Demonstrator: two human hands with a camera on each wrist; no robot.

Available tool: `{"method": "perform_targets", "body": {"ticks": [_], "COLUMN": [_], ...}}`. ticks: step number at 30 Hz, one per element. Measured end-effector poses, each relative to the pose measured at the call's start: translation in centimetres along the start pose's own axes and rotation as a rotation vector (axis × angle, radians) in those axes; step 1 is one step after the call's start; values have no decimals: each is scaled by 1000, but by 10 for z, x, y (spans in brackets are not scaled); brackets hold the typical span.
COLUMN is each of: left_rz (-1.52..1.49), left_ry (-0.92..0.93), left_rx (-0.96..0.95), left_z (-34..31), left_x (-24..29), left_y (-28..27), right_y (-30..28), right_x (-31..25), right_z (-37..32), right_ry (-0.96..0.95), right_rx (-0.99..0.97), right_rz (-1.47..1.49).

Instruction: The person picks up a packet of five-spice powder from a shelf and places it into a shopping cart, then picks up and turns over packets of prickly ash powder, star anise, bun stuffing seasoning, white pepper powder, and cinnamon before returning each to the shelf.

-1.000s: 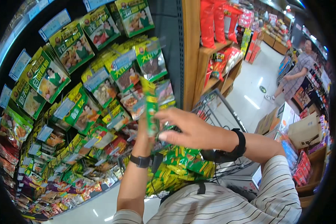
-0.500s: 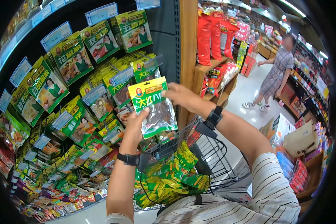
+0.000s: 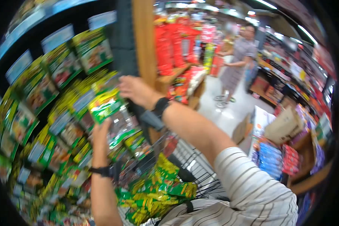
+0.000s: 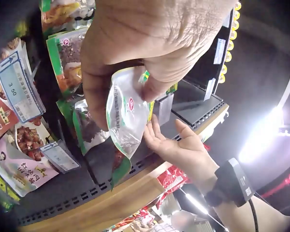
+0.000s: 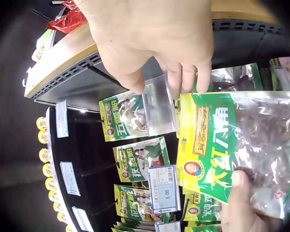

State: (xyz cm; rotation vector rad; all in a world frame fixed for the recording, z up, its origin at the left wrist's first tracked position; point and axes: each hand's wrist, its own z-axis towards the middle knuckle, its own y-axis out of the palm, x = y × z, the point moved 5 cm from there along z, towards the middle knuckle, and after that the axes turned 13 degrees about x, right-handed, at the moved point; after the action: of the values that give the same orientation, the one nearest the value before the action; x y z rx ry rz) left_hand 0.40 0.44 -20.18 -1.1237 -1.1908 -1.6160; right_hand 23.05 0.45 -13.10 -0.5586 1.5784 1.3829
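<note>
In the head view my left hand (image 3: 101, 132) pinches a green and yellow spice packet (image 3: 119, 121), its clear lower part showing dark contents. The left wrist view has the packet (image 4: 128, 108) between thumb and fingers of my left hand (image 4: 154, 43). My right hand (image 3: 137, 92) is raised at the packet's top right edge. Seen from the right wrist, my right hand (image 5: 159, 43) has bent fingers beside a clear plastic tag holder (image 5: 159, 106), just above the packet's top (image 5: 205, 145); whether they touch is unclear.
Hanging packets (image 3: 92, 51) fill the rack at left. A wire cart (image 3: 194, 160) with many green and yellow packets (image 3: 158, 192) stands below my arms. Past a wooden post (image 3: 144, 45), a person (image 3: 237, 60) stands in the aisle; boxes and bags sit at right.
The head view has swung right, so the rack appears further left. The packet, edge-on a second ago, now faces the camera, still in my left hand. The person in the aisle has changed position.
</note>
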Motion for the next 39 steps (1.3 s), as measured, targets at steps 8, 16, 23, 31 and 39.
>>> {"method": "perform_targets", "body": {"ticks": [8,16,23,31,39], "left_rz": [98,160,191,157,173], "left_ry": [114,219,191,261,250], "left_rx": [22,3,24,87,87], "left_z": [7,11,10,31,51], "left_x": [2,-11,4,10,0], "left_y": [17,26,46,58,58], "right_y": [10,18,21,23,24], "right_x": [-41,-69,-79,-82,-80], "right_z": [-30,-40,-48,-47,-48], "right_ry": [-224,-292,-292,-306,-286], "right_rx": [134,25,13,5,3], "right_rz": [-296,-515,-545,-533,-521]}}
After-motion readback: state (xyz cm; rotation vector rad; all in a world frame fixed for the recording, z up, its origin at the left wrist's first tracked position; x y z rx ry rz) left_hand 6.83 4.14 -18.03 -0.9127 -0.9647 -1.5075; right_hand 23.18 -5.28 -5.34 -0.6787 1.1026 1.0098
